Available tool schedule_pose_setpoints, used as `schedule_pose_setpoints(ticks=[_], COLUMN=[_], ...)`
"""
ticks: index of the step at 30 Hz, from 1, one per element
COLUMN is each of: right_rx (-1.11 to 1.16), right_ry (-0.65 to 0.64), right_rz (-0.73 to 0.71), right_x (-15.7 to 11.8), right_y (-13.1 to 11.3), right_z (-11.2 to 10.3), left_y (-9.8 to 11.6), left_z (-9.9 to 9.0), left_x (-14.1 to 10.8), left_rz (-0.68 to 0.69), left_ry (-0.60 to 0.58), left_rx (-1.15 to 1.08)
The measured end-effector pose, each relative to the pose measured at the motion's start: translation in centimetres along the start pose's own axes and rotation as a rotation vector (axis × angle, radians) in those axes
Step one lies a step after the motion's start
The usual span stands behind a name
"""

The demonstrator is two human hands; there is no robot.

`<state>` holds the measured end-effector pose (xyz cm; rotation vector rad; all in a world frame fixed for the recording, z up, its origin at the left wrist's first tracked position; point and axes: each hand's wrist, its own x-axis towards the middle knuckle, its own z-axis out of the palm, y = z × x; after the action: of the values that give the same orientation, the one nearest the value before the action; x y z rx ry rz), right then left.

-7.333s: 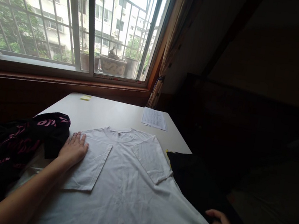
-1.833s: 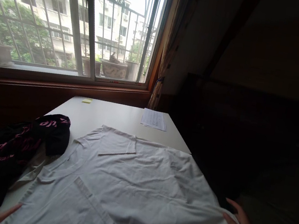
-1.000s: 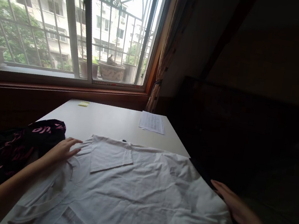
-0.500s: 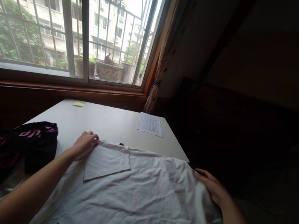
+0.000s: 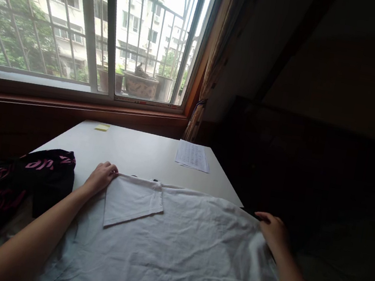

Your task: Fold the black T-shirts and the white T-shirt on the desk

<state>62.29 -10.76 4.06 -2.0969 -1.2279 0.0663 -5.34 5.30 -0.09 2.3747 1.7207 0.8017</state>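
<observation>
A white T-shirt (image 5: 176,249) lies spread over the near part of the white table (image 5: 128,150), one sleeve (image 5: 134,201) folded in on top at its far left. My left hand (image 5: 101,177) grips the shirt at that far left corner, fingers closed on the cloth. At the far right edge of the shirt is my right hand (image 5: 272,230), its fingers curled over the fabric, the fingertips partly hidden. Shallow wrinkles run across the shirt between the two hands.
A black garment with pink lettering (image 5: 53,168) is heaped on the left. Printed sheets (image 5: 192,156) lie at the table's back right, a yellow sticky note (image 5: 102,127) at the back left. Behind stand a barred window (image 5: 145,47) and a tied curtain (image 5: 196,118).
My hands have moved apart, the left slightly left and the right to the right. The shirt between them is stretched wider and looks flatter. The view has shifted slightly.
</observation>
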Motion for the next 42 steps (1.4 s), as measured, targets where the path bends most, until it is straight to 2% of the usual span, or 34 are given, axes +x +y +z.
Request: schedule_pose_setpoints(ticks=[2, 5, 11, 15, 19, 23, 28, 35, 42], right_rx=[-0.068, -0.049, 0.042, 0.089, 0.102, 0.087, 0.063, 0.079, 0.115], right_ry=[0.019, -0.079, -0.327, -0.395, -0.376, -0.304, -0.258, -0.329, -0.36], right_rz=[-0.099, -0.286, -0.604, -0.713, -0.712, -0.651, -0.632, -0.8, -0.913], right_x=[0.2, 0.1, -2.9, -5.7, -7.3, -7.5, -7.7, -8.1, -7.9], right_y=[-2.3, -7.2, -17.5, -22.5, -25.1, -25.6, -25.6, -26.0, -26.5], right_z=[1.2, 4.4, 13.9, 19.2, 22.3, 23.6, 23.6, 23.1, 23.1], left_y=[-0.2, -0.3, -0.1, 0.1, 0.2, 0.1, -0.5, -1.6, -1.9], left_z=[0.1, 0.2, 0.1, 0.1, 0.2, 0.3, 0.7, 0.9, -0.6], left_x=[0.0, 0.0, -0.2, -0.4, -0.4, -0.3, -0.1, 0.1, -0.3], left_rz=[-0.001, -0.015, -0.058, -0.082, -0.093, -0.103, -0.119, -0.104, 0.0], left_ry=[0.005, 0.007, 0.026, 0.036, 0.041, 0.056, 0.096, 0.134, 0.032], left_rx=[-0.011, -0.021, -0.024, -0.027, -0.037, -0.056, -0.09, -0.175, -0.274])
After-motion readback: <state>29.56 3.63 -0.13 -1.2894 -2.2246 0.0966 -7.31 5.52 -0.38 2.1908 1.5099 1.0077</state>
